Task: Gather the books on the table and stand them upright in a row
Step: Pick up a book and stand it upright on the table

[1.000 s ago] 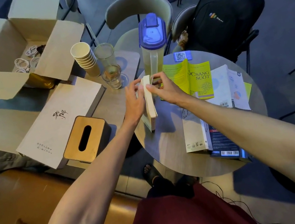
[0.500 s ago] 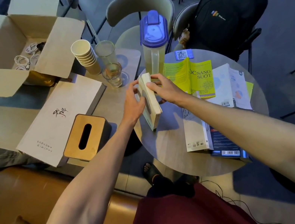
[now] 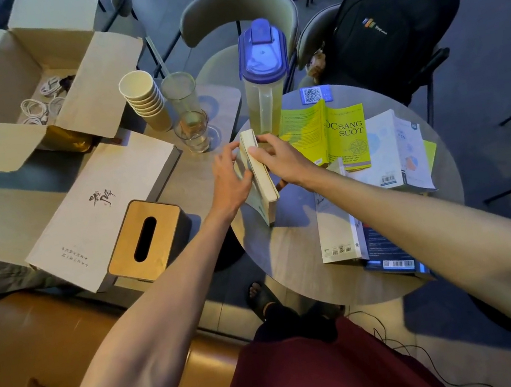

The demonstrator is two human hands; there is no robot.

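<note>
Cream page edges face up on the book (image 3: 259, 172) both hands are steadying on its long edge, at about nine o'clock on the round table (image 3: 299, 274). The left hand (image 3: 230, 182) presses flat against the outer cover; the right hand (image 3: 278, 158) has its fingers (image 3: 255, 151) curled over the top, so the book is clamped between the two. It tilts a little, top toward the right, and in my judgement it should be squared vertical and its lower edge seated flat before either hand lets go, since a lone thin book will likely tip.

Room is tight: the table rim lies just beside the book at nine o'clock, and the pitcher (image 3: 265, 82) stands close at twelve. The yellow book (image 3: 326, 136), white book (image 3: 393, 152) and two more books (image 3: 337, 230) lie flat from two to five o'clock. Bare tabletop at six to seven o'clock leaves space for a row.
</note>
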